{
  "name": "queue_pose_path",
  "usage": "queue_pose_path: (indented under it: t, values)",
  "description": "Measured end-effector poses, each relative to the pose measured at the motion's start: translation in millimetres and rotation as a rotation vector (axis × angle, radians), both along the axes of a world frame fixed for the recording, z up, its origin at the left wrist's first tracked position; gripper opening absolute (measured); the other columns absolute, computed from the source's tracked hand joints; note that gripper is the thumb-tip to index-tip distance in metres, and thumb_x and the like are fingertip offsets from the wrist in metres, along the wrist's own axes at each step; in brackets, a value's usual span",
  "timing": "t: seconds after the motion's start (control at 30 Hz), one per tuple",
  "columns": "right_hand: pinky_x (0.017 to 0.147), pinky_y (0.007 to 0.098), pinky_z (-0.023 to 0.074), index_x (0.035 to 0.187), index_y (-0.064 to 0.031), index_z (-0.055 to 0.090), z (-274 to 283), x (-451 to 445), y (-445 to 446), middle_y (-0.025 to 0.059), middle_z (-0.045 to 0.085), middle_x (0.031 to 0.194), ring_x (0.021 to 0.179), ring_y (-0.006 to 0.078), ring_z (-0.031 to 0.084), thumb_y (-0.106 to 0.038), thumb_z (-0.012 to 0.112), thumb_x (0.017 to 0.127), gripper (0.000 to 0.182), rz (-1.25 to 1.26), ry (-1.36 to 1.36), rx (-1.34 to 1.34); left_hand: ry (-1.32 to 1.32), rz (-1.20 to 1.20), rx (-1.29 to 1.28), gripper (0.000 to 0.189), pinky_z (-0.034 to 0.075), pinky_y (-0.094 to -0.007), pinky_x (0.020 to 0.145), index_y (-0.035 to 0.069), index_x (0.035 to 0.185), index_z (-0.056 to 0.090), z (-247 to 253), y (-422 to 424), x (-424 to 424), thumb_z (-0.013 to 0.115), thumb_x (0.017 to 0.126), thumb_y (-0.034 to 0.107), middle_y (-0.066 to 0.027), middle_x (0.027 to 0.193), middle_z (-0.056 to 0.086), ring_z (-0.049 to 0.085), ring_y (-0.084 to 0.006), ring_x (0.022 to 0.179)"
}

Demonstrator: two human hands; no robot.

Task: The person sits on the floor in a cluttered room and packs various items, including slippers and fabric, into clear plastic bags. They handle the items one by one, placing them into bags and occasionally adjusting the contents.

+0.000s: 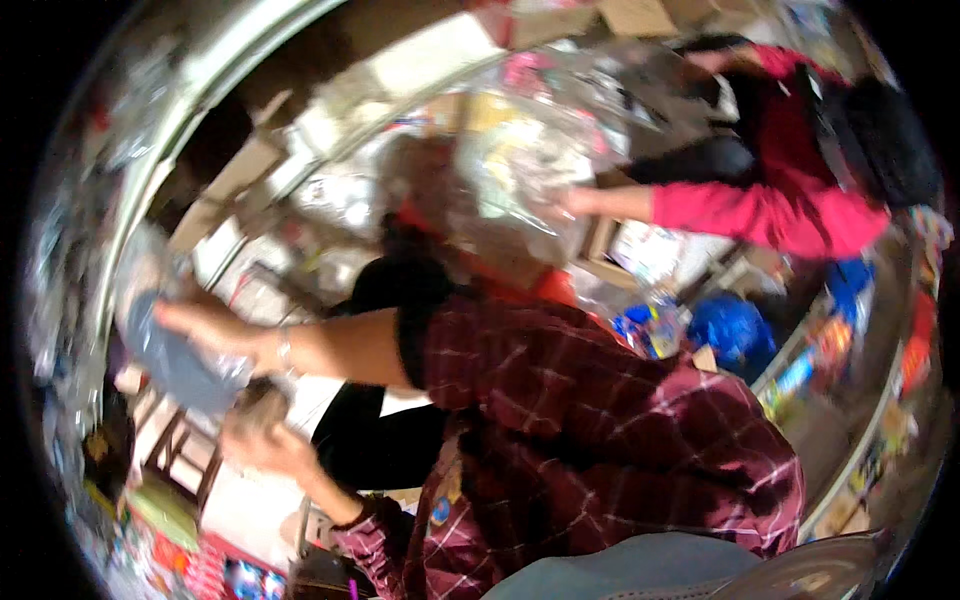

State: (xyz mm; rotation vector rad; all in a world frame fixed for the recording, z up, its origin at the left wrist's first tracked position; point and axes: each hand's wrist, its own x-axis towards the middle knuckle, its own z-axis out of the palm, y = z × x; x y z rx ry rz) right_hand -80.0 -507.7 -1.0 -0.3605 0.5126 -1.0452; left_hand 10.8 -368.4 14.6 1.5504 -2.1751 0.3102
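Observation:
My right hand (pixel 217 330), with a band at the wrist, lies across a long grey item (pixel 169 364) and grips it. Clear plastic (pixel 146 255) shows at the item's far end. Below it, my left hand (pixel 270 450) is closed around a blurred brownish thing (pixel 262 401) by the grey item's near end. Whether the two are one object cannot be made out. Both arms reach out from plaid sleeves, above my dark-clad legs (pixel 382 435).
A co-worker in a red top (pixel 772 217) has a hand (pixel 581 202) at a clear plastic bag (pixel 517 165). Nearby are cardboard boxes (pixel 232 172), a blue bag (pixel 731 334) and a small brown stool (pixel 180 450). A pale metal shelf edge (pixel 161 172) curves along the left.

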Motion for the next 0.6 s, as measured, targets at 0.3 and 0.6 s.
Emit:
queue_pose_path:
  t: [0.3,0.6]
  values:
    - [0.083,0.0315,0.049,0.119,-0.001,0.049,50.0,-63.5,4.0,0.0097,0.06,0.105,0.095,0.0177,0.06,-0.039,0.045,0.092,0.047,0.574,-0.614,0.04,2.374,-0.55,0.274,0.047,0.026,-0.0473,0.106,0.01,0.134,0.039,56.7,-11.8,59.5,0.041,0.094,0.033,-0.009,0.136,0.041,0.038,-0.0263,0.125]
    - [0.076,0.0261,0.0488,0.115,-0.0014,0.051,28.4,-62.6,7.4,0.004,0.061,0.097,0.086,0.0123,0.06,-0.021,0.059,0.085,0.037,0.193,0.153,-0.348,1.473,0.2,0.013,0.045,0.025,-0.0347,0.1,-0.002,0.125,0.037,23.8,-50.0,-37.7,0.035,0.095,0.031,-0.0125,0.118,0.038,0.037,-0.0209,0.114]
